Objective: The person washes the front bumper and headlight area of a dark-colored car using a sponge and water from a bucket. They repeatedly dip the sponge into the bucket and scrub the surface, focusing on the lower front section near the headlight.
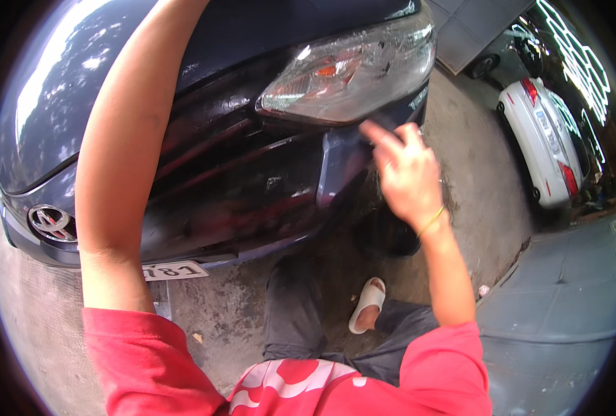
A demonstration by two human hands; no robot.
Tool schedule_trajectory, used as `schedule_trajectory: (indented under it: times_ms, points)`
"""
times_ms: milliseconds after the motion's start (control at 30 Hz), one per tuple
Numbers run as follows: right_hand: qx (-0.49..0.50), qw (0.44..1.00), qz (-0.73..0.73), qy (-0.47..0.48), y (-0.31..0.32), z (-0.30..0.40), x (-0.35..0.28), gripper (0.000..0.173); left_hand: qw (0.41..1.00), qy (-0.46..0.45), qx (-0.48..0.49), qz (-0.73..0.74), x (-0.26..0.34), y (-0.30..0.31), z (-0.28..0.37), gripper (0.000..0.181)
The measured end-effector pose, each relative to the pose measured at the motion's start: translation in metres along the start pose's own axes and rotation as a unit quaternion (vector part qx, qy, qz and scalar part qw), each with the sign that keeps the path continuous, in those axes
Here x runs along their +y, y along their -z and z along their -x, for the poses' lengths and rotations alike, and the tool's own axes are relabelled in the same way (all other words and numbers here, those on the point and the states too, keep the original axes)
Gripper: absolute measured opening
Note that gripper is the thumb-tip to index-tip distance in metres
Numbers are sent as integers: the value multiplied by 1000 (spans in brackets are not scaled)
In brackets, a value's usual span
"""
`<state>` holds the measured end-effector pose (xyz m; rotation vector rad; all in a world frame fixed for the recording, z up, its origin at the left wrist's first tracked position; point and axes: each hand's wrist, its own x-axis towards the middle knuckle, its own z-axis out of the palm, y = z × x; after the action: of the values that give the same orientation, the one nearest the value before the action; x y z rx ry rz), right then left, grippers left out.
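Before me is the front of a dark Toyota car, with its clouded headlight (pixel 349 73) and the round chrome badge on its nose (pixel 52 222). Just below the headlight's lower edge, my right hand (pixel 409 174) is beside the bumper corner (pixel 339 161), somewhat blurred. Its index finger points up toward the lamp's rim, and no object shows in its fingers. Whether the fingertip touches the car cannot be told. A yellow band circles that wrist. My left arm reaches up across the hood (pixel 53 93); the left hand is out of view beyond the top edge.
A licence plate (pixel 178 271) sits low on the bumper. My foot in a white slide sandal (pixel 368 306) rests on the stained concrete floor (pixel 219 317). A white car (pixel 539 140) stands at the right, with grey paving (pixel 557 312) below it and a grey panel (pixel 474 26) above left.
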<state>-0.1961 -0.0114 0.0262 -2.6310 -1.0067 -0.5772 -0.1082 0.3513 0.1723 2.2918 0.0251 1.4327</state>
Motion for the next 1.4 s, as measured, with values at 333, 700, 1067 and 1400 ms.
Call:
schedule_trajectory:
  times_ms: [333,700,1067,1400]
  points:
    - [35,995,63,-73,3,-12,14,33,997,11,-14,79,-19,-11,-16,59]
    - [-3,998,-55,-17,0,14,-56,33,1000,18,-1,-18,-6,-9,-6,49]
    - [-4,993,17,-117,1,-12,9,33,990,-44,117,69,-39,-37,-28,43]
    - [-14,998,28,-52,-1,-8,-17,34,999,-13,33,-8,-37,-20,-27,58]
